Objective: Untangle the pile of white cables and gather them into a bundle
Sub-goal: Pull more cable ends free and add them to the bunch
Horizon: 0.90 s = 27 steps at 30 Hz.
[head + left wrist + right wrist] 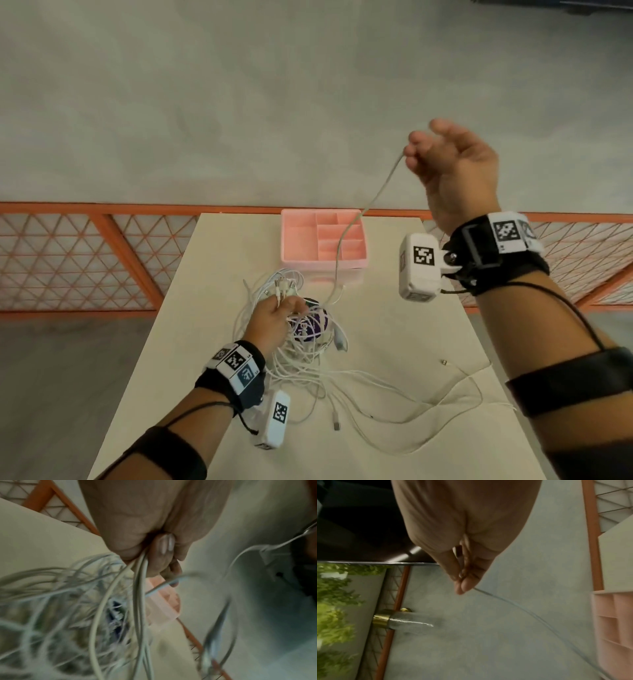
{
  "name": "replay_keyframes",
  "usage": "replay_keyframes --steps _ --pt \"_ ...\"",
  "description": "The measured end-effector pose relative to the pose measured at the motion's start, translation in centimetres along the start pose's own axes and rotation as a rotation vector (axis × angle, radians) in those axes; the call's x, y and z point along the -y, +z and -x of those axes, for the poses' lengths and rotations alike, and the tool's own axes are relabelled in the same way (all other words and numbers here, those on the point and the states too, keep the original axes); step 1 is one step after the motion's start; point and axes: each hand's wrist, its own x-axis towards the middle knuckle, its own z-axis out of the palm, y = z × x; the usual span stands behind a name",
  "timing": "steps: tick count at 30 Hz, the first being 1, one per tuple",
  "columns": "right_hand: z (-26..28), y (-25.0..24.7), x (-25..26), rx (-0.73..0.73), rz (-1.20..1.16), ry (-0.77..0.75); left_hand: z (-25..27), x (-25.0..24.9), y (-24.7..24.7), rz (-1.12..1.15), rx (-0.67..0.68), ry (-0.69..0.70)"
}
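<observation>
Compartments of the pink organizer tray [294, 236] at the far end of the table [394, 325] show no contents, though one strand crosses above them. White cables [308, 366] lie in a tangled pile at mid-table, heaped around a purple-and-white object [310, 327] (kind not discernible), with loose ends trailing toward the near right edge. Left hand [274, 320], low over the pile, grips several cables in curled fingers [164, 555], connector ends sticking up past the knuckles. Right hand [452, 171], raised well above the table's far right, pinches a single cable strand [359, 219] between thumb and fingertips [462, 586]; the strand runs down over the tray into the pile. Table surface is pale beige. Beyond it stand an orange-framed mesh railing [85, 260] and a grey floor [274, 102].
</observation>
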Motion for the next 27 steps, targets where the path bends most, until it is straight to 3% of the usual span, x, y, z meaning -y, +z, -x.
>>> replay_keyframes --steps 6,11,21,24,27 --pt "4.2 0.0 -4.7 0.195 0.185 0.316 0.0 -7.3 1.5 0.260 0.015 0.211" --pt "6.8 0.4 -6.4 0.337 0.270 0.428 -0.7 -9.8 2.7 0.342 0.062 0.226" --pt "7.6 0.7 -6.9 0.395 0.324 0.449 0.8 -7.4 3.5 0.329 0.162 0.099" --pt "7.8 0.6 -7.7 0.344 0.470 0.352 1.2 -7.3 3.9 0.334 0.183 0.087" --pt "8.4 0.6 -8.7 0.275 0.459 0.312 1.3 -7.3 4.3 0.437 0.123 0.018"
